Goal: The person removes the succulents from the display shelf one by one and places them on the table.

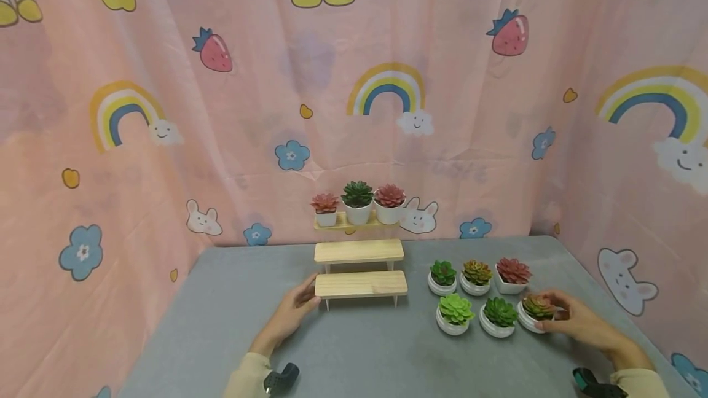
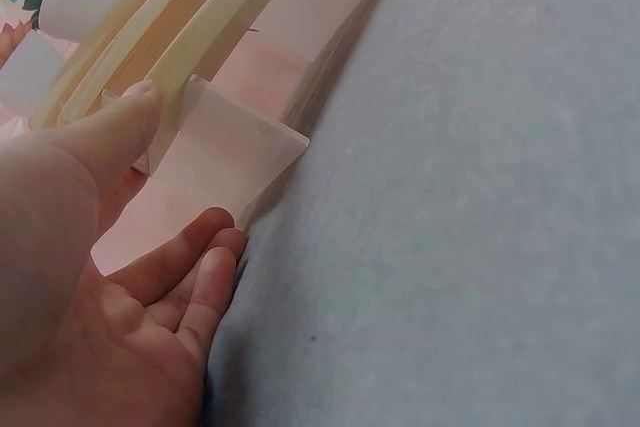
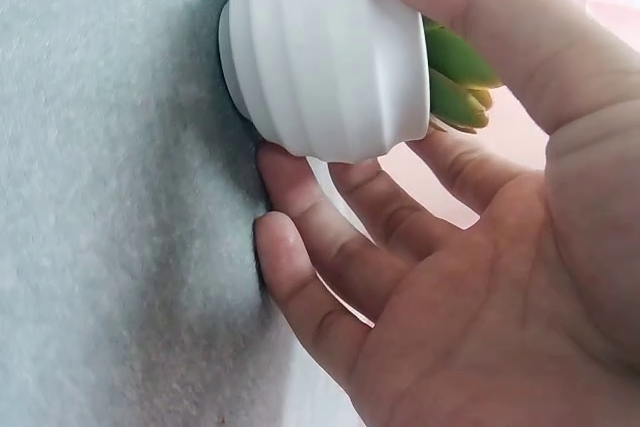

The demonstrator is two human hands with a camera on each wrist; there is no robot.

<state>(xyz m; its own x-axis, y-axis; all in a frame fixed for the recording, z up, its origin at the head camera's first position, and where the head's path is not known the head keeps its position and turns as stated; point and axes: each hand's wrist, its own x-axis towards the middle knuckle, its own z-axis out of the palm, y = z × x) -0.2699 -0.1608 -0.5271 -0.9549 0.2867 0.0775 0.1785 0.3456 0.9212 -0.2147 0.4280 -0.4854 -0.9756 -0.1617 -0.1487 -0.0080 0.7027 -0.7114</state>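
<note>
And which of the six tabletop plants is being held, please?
The near row's rightmost plant: the right hand holds its pot; the other five are untouched.

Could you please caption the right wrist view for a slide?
Right hand gripping a ribbed white pot with green leaves.

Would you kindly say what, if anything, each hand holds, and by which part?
The right hand holds a reddish-green succulent by its ribbed white pot. The left hand touches the lowest wooden shelf at its end; whether it grips is unclear.
</note>
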